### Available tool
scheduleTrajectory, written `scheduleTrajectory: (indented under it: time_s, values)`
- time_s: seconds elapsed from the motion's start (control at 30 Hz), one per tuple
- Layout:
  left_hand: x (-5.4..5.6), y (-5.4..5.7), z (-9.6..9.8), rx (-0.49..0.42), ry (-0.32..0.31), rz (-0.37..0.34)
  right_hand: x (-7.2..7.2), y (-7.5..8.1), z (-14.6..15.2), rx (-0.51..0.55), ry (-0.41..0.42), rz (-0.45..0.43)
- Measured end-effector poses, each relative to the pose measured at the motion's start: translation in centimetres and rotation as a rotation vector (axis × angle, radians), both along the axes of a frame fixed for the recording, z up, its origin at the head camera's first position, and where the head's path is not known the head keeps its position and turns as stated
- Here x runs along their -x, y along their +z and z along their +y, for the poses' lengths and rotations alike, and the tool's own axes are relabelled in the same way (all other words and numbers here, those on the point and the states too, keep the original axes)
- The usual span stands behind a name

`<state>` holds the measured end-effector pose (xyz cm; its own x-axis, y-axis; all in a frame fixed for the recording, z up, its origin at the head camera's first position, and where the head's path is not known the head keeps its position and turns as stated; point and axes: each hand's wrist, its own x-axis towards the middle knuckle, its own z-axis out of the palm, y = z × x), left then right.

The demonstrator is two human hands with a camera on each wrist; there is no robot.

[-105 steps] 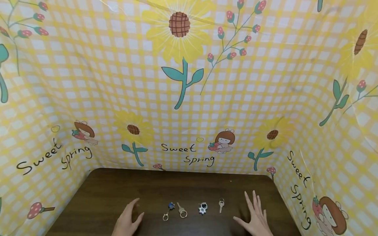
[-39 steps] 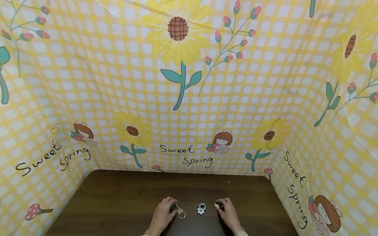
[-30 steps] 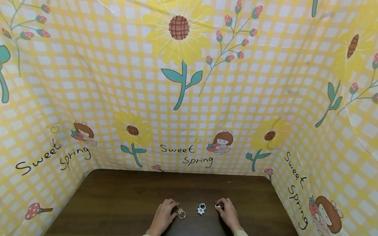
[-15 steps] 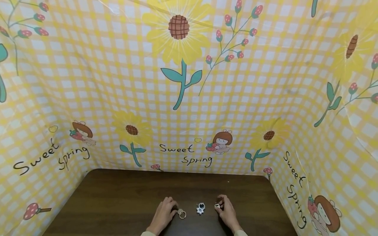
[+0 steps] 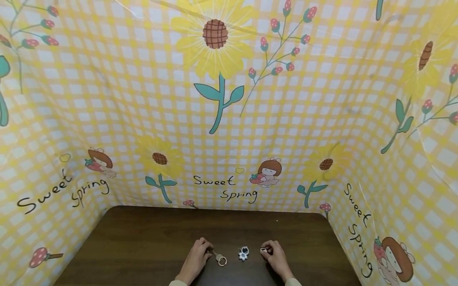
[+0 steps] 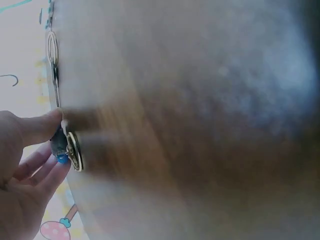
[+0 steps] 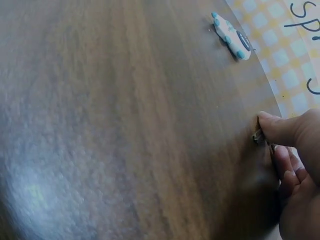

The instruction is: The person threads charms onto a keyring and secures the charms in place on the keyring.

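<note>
My left hand (image 5: 195, 256) pinches a blue keychain charm (image 6: 62, 158) between thumb and fingers at the table's middle. A gold ring (image 6: 76, 152) hangs on the charm in the left wrist view; in the head view the hand hides the charm. Just right of those fingertips lies a key (image 5: 219, 257) with a large split ring. My right hand (image 5: 277, 258) pinches a small silver key (image 5: 263, 250), mostly covered by the fingers. Between the hands lies a white figure keychain (image 5: 243, 253) with a dark oval face, showing blue tips in the right wrist view.
The dark brown wooden table (image 5: 161, 226) has rounded back corners. A yellow checked cloth (image 5: 229, 155) with sunflowers and "Sweet Spring" lettering rises behind it and along both sides. A tiny pale speck (image 5: 277, 220) lies near the back edge.
Both hands have come inward from the sides; the left has taken hold of the blue keychain, the right of the small key. Over the last second the hands shift only slightly.
</note>
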<state>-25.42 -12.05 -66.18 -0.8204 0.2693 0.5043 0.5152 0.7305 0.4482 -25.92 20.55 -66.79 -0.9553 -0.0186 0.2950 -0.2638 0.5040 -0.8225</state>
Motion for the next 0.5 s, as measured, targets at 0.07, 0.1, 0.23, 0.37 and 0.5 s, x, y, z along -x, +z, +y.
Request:
scheduleTrajectory:
  time_s: [0.07, 0.1, 0.23, 0.37, 0.5]
  values:
    - [0.04, -0.01, 0.01, -0.008, 0.011, -0.013, 0.03, 0.04, 0.11, 0.021, -0.002, -0.029]
    - [0.03, 0.04, 0.02, -0.006, 0.017, -0.024, 0.03, 0.07, 0.15, 0.038, -0.006, -0.048]
    - [-0.08, 0.16, 0.17, 0.008, 0.036, -0.04, 0.06, 0.14, 0.38, 0.108, -0.011, -0.119]
    - [-0.24, 0.16, 0.17, 0.013, 0.103, -0.062, 0.05, 0.25, 0.65, 0.113, 0.012, -0.122]
    - [-0.68, 0.38, -0.14, -0.03, 0.157, -0.125, 0.06, 0.21, 1.0, 0.11, 0.026, -0.105]
